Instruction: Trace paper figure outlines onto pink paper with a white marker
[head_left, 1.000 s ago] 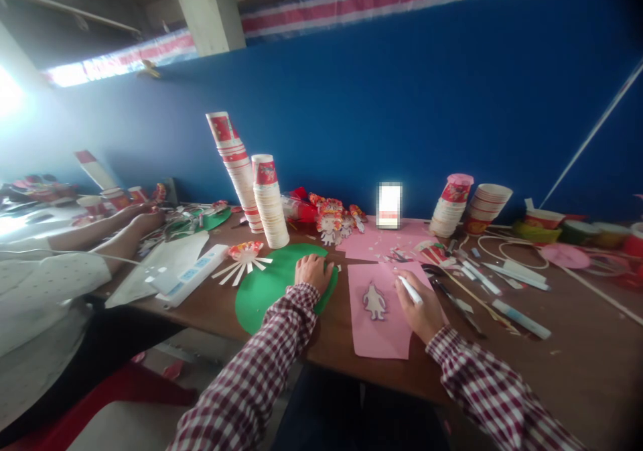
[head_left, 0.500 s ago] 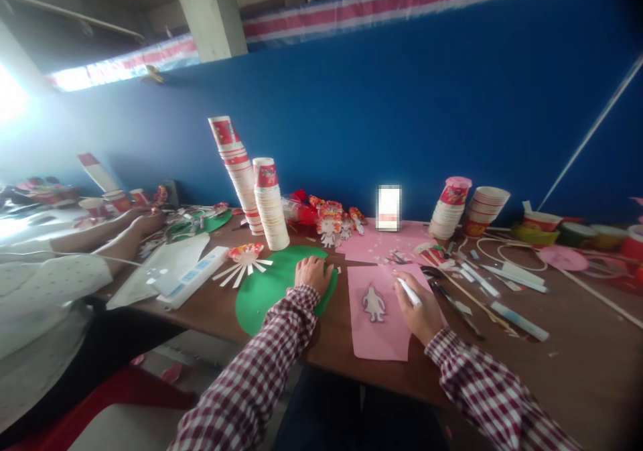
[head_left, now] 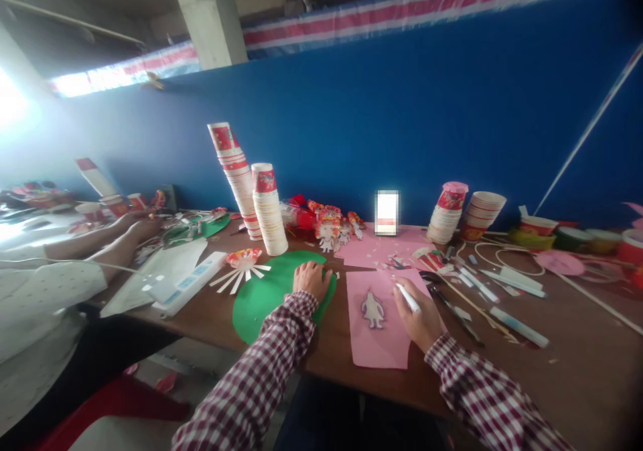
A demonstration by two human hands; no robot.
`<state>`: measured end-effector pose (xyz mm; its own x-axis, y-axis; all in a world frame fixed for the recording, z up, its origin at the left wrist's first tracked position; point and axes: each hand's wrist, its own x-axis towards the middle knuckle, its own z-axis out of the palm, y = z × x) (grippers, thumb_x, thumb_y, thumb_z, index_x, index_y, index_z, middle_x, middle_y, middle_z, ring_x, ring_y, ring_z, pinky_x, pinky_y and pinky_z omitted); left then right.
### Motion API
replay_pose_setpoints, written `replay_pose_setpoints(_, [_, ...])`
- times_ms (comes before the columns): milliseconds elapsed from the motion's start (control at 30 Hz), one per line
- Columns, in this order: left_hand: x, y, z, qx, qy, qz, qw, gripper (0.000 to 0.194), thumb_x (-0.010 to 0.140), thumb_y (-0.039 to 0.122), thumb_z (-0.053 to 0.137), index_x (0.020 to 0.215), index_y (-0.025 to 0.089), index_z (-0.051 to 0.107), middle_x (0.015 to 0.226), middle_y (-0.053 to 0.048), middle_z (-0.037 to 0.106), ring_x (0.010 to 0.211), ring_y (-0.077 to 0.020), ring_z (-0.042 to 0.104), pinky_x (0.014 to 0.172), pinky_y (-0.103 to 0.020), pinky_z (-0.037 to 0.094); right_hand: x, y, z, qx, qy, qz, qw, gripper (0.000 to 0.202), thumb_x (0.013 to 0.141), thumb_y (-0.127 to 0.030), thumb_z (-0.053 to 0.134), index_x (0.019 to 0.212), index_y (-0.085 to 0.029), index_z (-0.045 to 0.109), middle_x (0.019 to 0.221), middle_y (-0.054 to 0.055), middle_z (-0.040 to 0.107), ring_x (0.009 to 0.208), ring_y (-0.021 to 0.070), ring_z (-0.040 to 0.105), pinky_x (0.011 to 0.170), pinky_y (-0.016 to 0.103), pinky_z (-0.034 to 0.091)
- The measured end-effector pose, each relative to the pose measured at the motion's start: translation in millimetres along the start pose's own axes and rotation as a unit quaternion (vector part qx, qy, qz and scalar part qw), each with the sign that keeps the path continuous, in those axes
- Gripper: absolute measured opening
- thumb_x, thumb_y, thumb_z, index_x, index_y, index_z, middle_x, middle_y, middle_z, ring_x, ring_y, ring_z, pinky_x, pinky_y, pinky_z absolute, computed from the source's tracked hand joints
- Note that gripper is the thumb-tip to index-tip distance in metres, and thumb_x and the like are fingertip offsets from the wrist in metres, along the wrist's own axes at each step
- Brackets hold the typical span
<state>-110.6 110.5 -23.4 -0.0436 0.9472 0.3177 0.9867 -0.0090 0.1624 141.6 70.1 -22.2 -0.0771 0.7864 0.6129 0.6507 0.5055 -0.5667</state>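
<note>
My right hand (head_left: 420,317) grips a white marker pen (head_left: 408,297) over the right side of a pink sheet of paper (head_left: 362,354). On that sheet lies a pale figure-shaped piece (head_left: 372,311) with a dark outline around it. My left hand (head_left: 310,279) rests palm down, fingers spread, on a rounded green sheet (head_left: 256,310). Beside the green sheet is a paper cup cut into fanned white strips (head_left: 244,267). Several small paper figures with red-orange tops (head_left: 329,233) stand behind my left hand.
Tall stacks of paper cups (head_left: 270,216) rise at the back left, with shorter cup stacks (head_left: 445,216) at the back right. Scissors (head_left: 455,313), pens (head_left: 520,327) and sticks lie to the right. A power strip (head_left: 193,283) and another person's arms (head_left: 118,243) are at left.
The view has tilted slightly, so the table sits a little lower in the picture. Both hands stay in nearly the same places, the marker pen still in my right.
</note>
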Motion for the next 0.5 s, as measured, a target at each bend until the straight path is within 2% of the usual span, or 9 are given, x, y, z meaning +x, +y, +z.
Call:
replay_pose_setpoints(233, [-0.3, 0.2, -0.3, -0.004, -0.003, -0.003, 1.0, 0.037, 0.089, 0.045, 0.038, 0.103, 0.021, 0.062, 0.106, -0.006, 0.06, 0.103, -0.0226, 0.05, 0.091, -0.035, 0.034, -0.9, 2.0, -0.2, 0.004, -0.018, 0.008, 1.0, 0.026, 0.091, -0.031, 0.041, 0.103, -0.015, 0.057, 0.102, 0.012, 0.067, 0.086, 0.0215, 0.067, 0.071, 0.027, 0.053])
replay_pose_setpoints(500, [0.6, -1.2, 1.3, -0.01, -0.009, -0.003, 1.0, 0.039, 0.088, 0.046, 0.037, 0.104, 0.021, 0.062, 0.108, -0.006, 0.059, 0.105, -0.0221, 0.048, 0.092, -0.034, 0.035, -0.9, 1.5, 0.6, 0.012, -0.023, 0.026, 0.999, 0.028, 0.091, -0.035, 0.04, 0.101, -0.016, 0.058, 0.096, 0.011, 0.068, 0.084, 0.0209, 0.066, 0.072, 0.028, 0.052])
